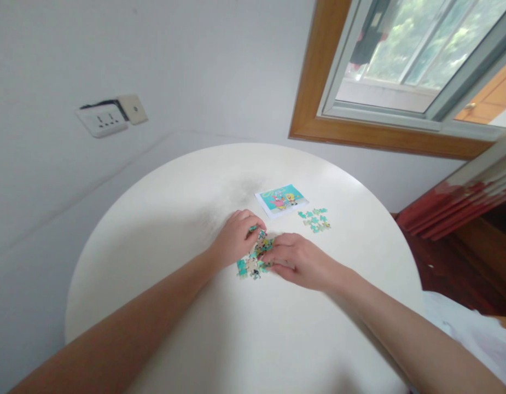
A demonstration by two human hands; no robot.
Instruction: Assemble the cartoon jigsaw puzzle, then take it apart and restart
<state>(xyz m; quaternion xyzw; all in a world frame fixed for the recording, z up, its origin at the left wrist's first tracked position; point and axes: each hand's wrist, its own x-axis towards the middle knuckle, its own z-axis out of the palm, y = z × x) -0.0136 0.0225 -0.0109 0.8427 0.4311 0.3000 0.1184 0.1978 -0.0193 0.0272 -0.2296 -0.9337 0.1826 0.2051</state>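
Note:
A partly joined jigsaw cluster [253, 262] in teal and yellow lies near the middle of a round white table [162, 219]. My left hand [235, 236] rests on its upper left edge, fingers curled and pinching a small piece. My right hand [300, 260] presses against the cluster's right side with fingers bent together on the pieces. A small heap of loose teal pieces [315, 219] lies beyond my right hand. A colourful cartoon reference card [281, 200] sits just behind both hands.
A white wall with a socket plate [103, 120] rises behind the table. A wood-framed window [384, 137] is at the upper right. Red fabric [453, 210] and a dark floor lie to the right of the table edge.

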